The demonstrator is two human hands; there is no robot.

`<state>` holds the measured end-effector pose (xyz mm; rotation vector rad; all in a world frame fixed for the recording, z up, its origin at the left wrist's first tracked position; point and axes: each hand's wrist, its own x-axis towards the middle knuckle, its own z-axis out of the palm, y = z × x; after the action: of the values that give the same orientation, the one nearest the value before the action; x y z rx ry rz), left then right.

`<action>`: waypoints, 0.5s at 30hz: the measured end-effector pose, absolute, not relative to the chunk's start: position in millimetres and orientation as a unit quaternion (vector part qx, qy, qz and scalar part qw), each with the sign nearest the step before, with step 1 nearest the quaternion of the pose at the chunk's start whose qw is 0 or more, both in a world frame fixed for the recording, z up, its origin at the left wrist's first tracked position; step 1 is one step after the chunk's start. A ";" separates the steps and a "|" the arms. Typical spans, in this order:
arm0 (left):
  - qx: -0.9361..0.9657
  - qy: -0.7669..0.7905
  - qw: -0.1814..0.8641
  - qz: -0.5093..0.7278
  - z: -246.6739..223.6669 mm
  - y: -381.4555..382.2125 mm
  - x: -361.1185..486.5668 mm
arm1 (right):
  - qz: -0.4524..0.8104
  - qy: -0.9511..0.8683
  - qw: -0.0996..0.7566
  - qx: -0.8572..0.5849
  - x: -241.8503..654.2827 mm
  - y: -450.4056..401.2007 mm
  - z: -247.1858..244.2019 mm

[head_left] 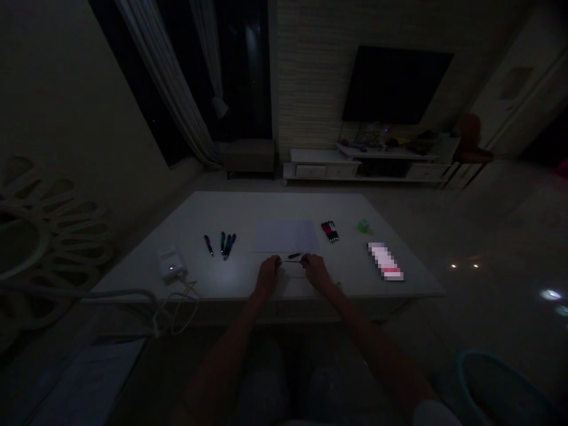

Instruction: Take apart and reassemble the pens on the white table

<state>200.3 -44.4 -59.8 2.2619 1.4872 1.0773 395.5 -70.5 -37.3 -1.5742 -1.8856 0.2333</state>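
Note:
My left hand (268,274) and my right hand (316,272) are both closed, pinching the two ends of a thin dark rod (292,262) that looks like a pen refill. They hold it level, low over the near part of the white table. Just beyond the rod lies a short black pen part (294,255), close to the right fingertips. Behind it a sheet of white paper (286,235) lies flat. The dim light hides the fine detail of the rod and the fingertips.
Several dark pens (228,245) and a purple-tinted pen (209,245) lie left. Right of the paper are several red and black pens (330,231), a small green object (364,226) and a lit phone (385,261). A white box (170,263) with cables sits at the table's left.

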 end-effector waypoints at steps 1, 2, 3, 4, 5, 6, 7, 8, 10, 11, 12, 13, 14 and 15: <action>0.775 0.505 0.112 0.364 -59.3 -45.4 200.6 | 0.088 -0.723 0.327 -0.602 395.2 -70.5 -35.7; 0.782 0.501 0.108 0.355 -58.8 -46.7 201.1 | 0.087 -0.726 0.323 -0.600 394.8 -70.6 -33.9; 0.795 0.493 0.101 0.338 -58.0 -48.3 201.9 | 0.089 -0.734 0.317 -0.594 393.9 -70.8 -32.1; 0.813 0.481 0.091 0.314 -57.1 -50.2 202.8 | 0.093 -0.744 0.311 -0.584 392.4 -70.8 -30.3; 0.833 0.468 0.080 0.284 -55.8 -52.2 203.9 | 0.099 -0.756 0.305 -0.571 390.2 -70.6 -28.7; 0.850 0.457 0.066 0.254 -54.3 -54.3 205.1 | 0.107 -0.766 0.301 -0.558 387.2 -70.2 -27.4; 0.862 0.449 0.054 0.228 -52.6 -56.3 206.1 | 0.116 -0.772 0.301 -0.548 383.7 -69.4 -26.4; 0.868 0.448 0.042 0.211 -50.8 -58.1 206.8 | 0.125 -0.773 0.306 -0.541 379.9 -68.3 -25.6; 0.868 0.455 0.020 0.197 -47.6 -60.8 207.5 | 0.147 -0.764 0.329 -0.535 373.2 -65.3 -24.4; 0.868 0.457 0.009 0.192 -46.4 -61.5 207.4 | 0.163 -0.759 0.342 -0.529 371.3 -63.4 -23.9; 0.869 0.459 0.000 0.187 -45.6 -61.8 207.0 | 0.183 -0.754 0.355 -0.521 370.8 -61.4 -23.5; 0.868 0.462 -0.007 0.182 -45.2 -61.7 206.4 | 0.205 -0.746 0.370 -0.514 372.0 -59.4 -23.5; 0.866 0.468 -0.011 0.178 -45.2 -61.3 205.8 | 0.222 -0.734 0.387 -0.512 374.9 -57.5 -24.0; 0.861 0.476 -0.012 0.180 -45.6 -60.6 205.1 | 0.232 -0.716 0.406 -0.519 379.2 -55.9 -25.4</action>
<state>205.1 -60.6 -45.6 2.7252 1.5077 0.5702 379.2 -55.9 -25.4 -1.3099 -1.8063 0.5844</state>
